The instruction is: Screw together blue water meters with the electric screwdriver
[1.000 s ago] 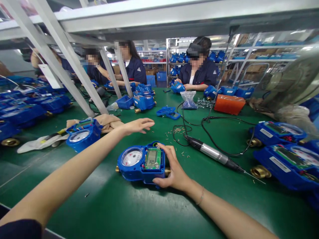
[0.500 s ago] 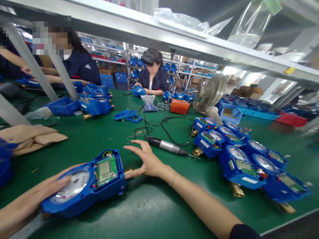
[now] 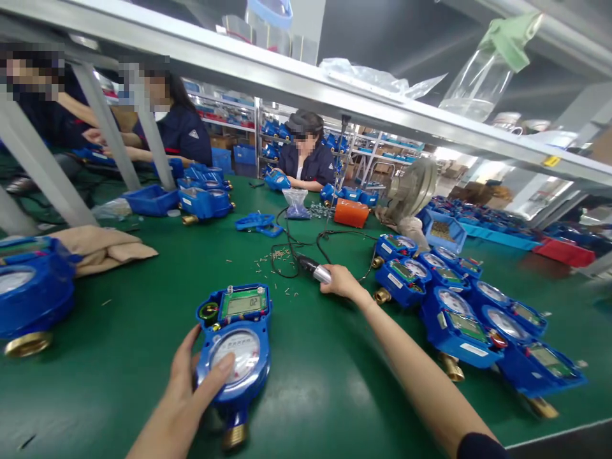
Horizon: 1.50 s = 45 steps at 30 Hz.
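Observation:
My left hand grips a blue water meter by its left side, thumb lying across the round dial. The meter's top is uncovered, showing a green circuit board with an LCD, and a brass threaded end points toward me. My right hand is wrapped around the silver barrel of a corded electric screwdriver; its tip is hidden behind the hand. Small loose screws lie scattered on the green table just left of the screwdriver.
Several open blue meters stand grouped at the right. Another meter and a beige cloth are at the left. Farther back are blue frames, an orange box and a fan. A metal shelf beam crosses overhead; co-workers sit beyond.
The meter in my left hand has turned so its display end points away from me. My right hand has left the meter's side, moved right and closed on the screwdriver.

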Tool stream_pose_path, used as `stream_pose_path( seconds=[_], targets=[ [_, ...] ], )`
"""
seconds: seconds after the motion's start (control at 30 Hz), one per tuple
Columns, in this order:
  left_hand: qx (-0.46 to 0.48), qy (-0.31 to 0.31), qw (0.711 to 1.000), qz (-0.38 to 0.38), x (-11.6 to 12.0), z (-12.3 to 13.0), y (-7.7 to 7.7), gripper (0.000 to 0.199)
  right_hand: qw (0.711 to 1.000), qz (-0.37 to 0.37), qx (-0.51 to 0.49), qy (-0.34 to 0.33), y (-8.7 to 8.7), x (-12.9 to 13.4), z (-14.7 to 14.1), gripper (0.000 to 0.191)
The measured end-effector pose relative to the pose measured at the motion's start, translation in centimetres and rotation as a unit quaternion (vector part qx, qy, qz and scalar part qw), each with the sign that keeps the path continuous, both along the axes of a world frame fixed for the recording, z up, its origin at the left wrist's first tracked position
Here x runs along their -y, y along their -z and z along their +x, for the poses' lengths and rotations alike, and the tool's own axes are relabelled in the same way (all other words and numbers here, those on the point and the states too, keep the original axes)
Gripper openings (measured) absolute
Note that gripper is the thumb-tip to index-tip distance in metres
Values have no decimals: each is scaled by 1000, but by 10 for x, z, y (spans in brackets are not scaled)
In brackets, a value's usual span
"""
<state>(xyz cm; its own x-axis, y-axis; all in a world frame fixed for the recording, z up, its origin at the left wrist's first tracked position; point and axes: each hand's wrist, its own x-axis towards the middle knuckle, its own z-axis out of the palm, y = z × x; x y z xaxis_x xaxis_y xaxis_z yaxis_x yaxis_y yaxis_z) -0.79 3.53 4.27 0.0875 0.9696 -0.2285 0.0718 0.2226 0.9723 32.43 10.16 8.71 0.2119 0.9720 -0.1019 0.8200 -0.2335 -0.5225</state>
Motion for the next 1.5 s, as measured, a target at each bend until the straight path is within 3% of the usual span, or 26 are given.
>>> stream_pose_path(
  seconds=[0.1,0.2,0.37,0.43,0.5,0.63,0.8,0.93,1.23,1.33,1.5],
  targets=[
    [21,-20,1000,-11,11,16,-16,91,992,36,-121,-4,-24,-1,-4,29],
    [31,-25,999,-7,18,24,-22,86,959,95,-265,-21,-60,3,-14,38],
    [43,-58,997,5,28,31,-16,76,878,198,-432,-54,-129,11,-62,38],
    [43,-65,997,20,30,34,-13,75,803,239,-540,-79,-149,14,-89,36],
    [44,-64,997,27,30,35,-9,75,775,260,-566,-113,-162,15,-117,28],
    [27,-57,997,46,26,33,-3,78,775,303,-531,-161,-163,13,-159,23],
    [8,-37,997,64,23,29,2,83,805,316,-474,-163,-152,5,-182,28],
    [20,-40,997,59,24,29,1,84,812,312,-464,-169,-147,1,-188,19],
    [30,-53,997,56,25,30,1,84,818,304,-459,-167,-142,0,-190,21],
    [32,-49,997,53,26,30,-1,85,809,314,-464,-176,-144,2,-189,20],
    [31,-55,997,40,25,31,-4,85,813,305,-462,-181,-141,-4,-186,33]
  ],
)
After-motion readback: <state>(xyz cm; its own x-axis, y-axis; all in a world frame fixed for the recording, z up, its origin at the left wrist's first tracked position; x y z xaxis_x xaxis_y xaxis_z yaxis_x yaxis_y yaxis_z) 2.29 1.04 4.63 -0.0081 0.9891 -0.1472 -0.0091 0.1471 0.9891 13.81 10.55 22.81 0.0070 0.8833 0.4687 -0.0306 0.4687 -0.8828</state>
